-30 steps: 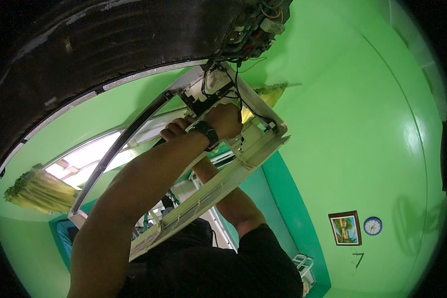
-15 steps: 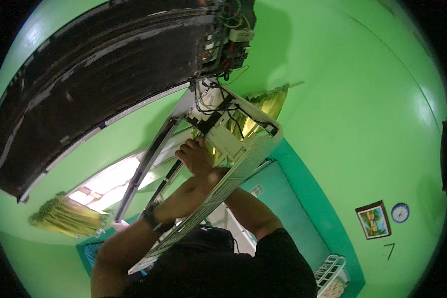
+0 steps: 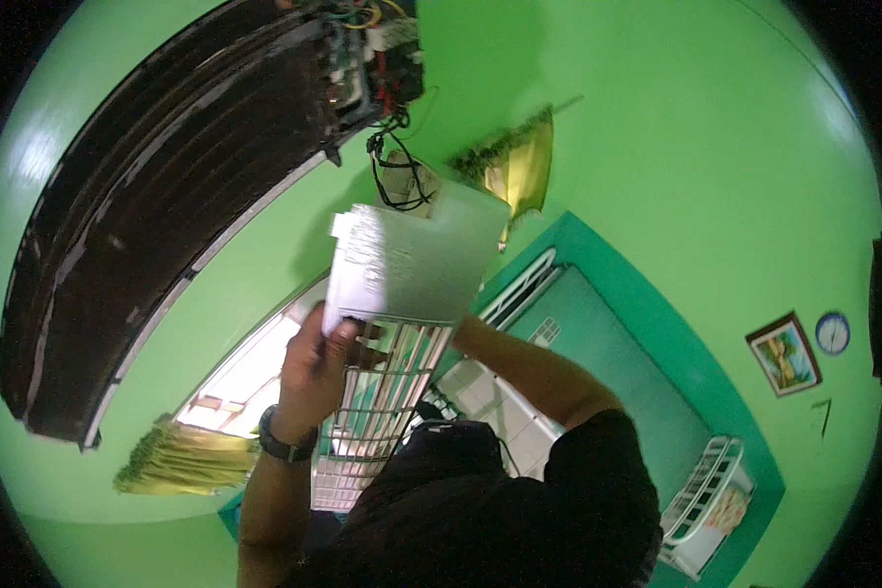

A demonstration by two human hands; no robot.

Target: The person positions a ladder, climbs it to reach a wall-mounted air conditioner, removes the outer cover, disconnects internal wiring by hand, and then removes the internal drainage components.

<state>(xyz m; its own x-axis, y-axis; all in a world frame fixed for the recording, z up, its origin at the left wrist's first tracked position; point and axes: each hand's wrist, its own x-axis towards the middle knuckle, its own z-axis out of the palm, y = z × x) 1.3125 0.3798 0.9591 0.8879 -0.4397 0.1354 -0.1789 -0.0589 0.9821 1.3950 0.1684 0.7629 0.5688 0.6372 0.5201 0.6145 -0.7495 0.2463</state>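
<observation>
The left hand (image 3: 314,377), a dark watch (image 3: 286,436) on its wrist, grasps the lower left corner of the white cover's solid end, thumb on the near face. The right forearm (image 3: 539,372) runs behind the cover's right edge; its hand is hidden there, and I cannot tell whether it grips, though a brownish shape behind the slats may be its fingers.

At far left, a long dark unit (image 3: 167,216) sits on the green wall, with bare wiring (image 3: 367,64) at its right end. Right of its lower end are a yellow-green curtain (image 3: 186,463) and a bright window (image 3: 237,387). The white cover (image 3: 421,265) lies between the left hand and the right forearm, tilted, its grille (image 3: 382,416) reaching down toward the person's dark shirt (image 3: 500,510). Black cables (image 3: 402,186) hang just above it. At far right are a framed picture (image 3: 784,355) and a round clock (image 3: 833,333).
</observation>
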